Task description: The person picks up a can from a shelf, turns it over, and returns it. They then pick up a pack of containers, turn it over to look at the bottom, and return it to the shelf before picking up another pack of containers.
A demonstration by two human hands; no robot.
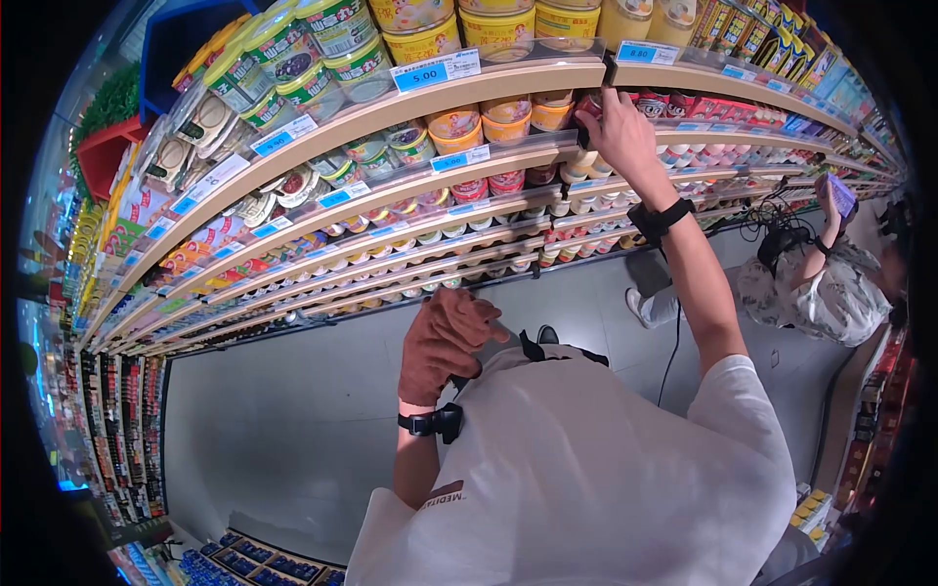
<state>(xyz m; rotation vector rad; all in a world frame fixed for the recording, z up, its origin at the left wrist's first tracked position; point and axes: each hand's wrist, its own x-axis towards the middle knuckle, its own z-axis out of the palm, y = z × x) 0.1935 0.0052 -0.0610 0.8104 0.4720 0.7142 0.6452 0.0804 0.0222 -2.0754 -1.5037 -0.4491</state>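
My right hand (pixel 618 132) is bare and reaches into the second shelf row, under the upper shelf edge. Its fingers bend around a dark red package (pixel 589 105), mostly hidden by the hand and shelf. Orange-lidded tubs (pixel 508 117) stand just left of it, and red packs (pixel 653 104) sit to its right. Down by my waist, my left hand (pixel 447 344) wears a brown glove. Its fingers curl loosely with gaps between them, and I see nothing held. A black band circles each wrist.
Curved shelf rows carry tubs, cups and packets, with blue price tags (pixel 437 75) along their edges. To the right a person in a patterned top (pixel 816 293) holds a purple pack (pixel 840 195). A dark cable (pixel 674 356) hangs near my right arm. More stocked shelves (pixel 122 430) line the left.
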